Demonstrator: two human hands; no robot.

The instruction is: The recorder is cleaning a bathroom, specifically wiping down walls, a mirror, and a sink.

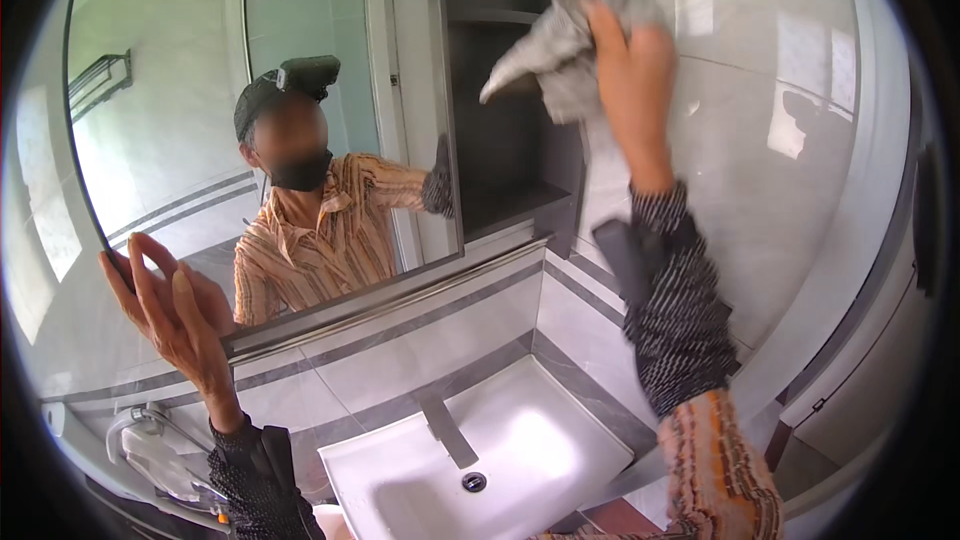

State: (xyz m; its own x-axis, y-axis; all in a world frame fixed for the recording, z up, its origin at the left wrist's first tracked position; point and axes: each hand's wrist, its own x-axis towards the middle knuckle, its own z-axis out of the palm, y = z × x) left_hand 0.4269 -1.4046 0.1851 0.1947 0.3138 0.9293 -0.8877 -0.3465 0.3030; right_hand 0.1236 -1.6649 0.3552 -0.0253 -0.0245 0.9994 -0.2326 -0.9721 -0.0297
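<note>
My right hand [634,82] is shut on a grey cloth [574,52], raised in front of the right side of a dark open shelf unit [499,127]. The cloth looks blurred, and one pointed corner hangs to the left. My left hand [169,300] touches the lower left edge of a mirror cabinet panel [352,289], fingers spread and thumb up, with nothing seen in it. The mirror reflects a person in a cap, dark face mask and striped shirt. Both my forearms wear dark knitted sleeves.
Below the cabinet is a white washbasin [420,495] with a grey faucet [448,431] and a round drain [474,482]. A metal rail [390,304] runs under the mirror. At lower left is a curved chrome fitting [124,427]. Glossy tiled wall [735,112] stands at the right.
</note>
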